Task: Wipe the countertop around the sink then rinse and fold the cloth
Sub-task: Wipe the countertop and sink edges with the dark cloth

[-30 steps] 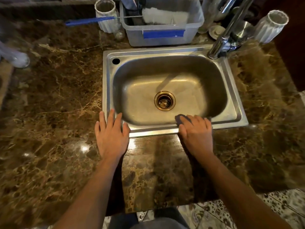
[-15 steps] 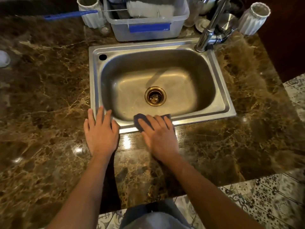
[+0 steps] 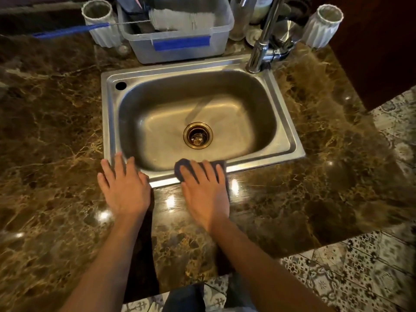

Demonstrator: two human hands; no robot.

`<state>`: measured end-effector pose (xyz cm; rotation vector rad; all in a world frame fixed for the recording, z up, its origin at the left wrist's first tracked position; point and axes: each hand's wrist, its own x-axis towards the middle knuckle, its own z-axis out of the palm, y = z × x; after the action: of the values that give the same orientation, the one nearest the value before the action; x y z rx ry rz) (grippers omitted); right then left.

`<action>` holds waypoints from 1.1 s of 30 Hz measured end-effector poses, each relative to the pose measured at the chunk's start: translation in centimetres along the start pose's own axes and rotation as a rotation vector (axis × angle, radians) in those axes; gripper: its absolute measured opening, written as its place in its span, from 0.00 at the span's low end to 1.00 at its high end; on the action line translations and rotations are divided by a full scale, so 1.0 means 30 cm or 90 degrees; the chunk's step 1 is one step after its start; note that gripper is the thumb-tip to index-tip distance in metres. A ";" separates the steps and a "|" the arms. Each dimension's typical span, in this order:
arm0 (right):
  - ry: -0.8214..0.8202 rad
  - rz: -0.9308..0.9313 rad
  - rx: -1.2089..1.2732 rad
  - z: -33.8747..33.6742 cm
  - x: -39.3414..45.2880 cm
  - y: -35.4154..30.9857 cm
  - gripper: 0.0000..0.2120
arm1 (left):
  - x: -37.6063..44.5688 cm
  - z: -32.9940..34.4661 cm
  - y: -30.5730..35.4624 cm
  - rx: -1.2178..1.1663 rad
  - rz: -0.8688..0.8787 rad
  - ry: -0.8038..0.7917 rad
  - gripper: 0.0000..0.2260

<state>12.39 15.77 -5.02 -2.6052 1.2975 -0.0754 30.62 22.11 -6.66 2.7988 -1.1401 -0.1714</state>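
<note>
Nearest, both hands lie flat on the marbled brown bench (image 3: 56,176) at the sink's front edge: the left hand (image 3: 125,188) rests with fingers straight, holding nothing, its fingertips over the front left corner of the rim, while the right hand (image 3: 206,194) presses the dark blue cloth (image 3: 180,167) down with straight fingers. The cloth lies under that palm, straddling the front rim of the steel sink (image 3: 290,143) and the bench, just right of the left hand. Beyond the basin stand the faucet (image 3: 263,41) and a clear plastic bin (image 3: 180,48).
</note>
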 end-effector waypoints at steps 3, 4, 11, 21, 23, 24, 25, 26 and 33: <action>-0.017 -0.054 -0.021 -0.051 0.002 0.162 0.21 | -0.005 -0.017 0.106 0.002 -0.053 0.006 0.18; -0.012 -0.030 -0.025 -0.071 0.000 0.245 0.21 | -0.009 -0.020 0.166 -0.002 -0.036 0.006 0.17; 0.082 0.096 -0.065 -0.170 0.038 0.774 0.20 | -0.087 0.055 0.652 -0.038 0.176 -0.132 0.20; -0.021 -0.095 -0.046 -0.192 0.010 0.805 0.20 | -0.114 0.106 0.797 0.114 0.207 -0.205 0.30; -0.021 -0.082 -0.072 -0.217 0.067 0.905 0.21 | -0.107 0.100 0.804 0.133 0.201 -0.218 0.28; -0.013 -0.079 -0.076 -0.222 0.104 0.947 0.21 | -0.100 0.094 0.820 0.131 0.200 -0.225 0.24; -0.008 -0.075 -0.070 -0.222 0.143 0.978 0.22 | -0.102 0.093 0.840 0.124 0.211 -0.225 0.21; -0.005 -0.068 -0.063 -0.223 0.197 1.001 0.22 | -0.103 0.095 0.867 0.120 0.228 -0.222 0.19; -0.002 0.017 -0.037 -0.218 0.383 0.954 0.25 | -0.092 0.136 0.989 0.074 0.238 -0.191 0.32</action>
<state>-3.97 -11.17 -5.81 -2.6347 1.3530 -0.0303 7.65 2.69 -6.12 2.6502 -1.7677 -0.5166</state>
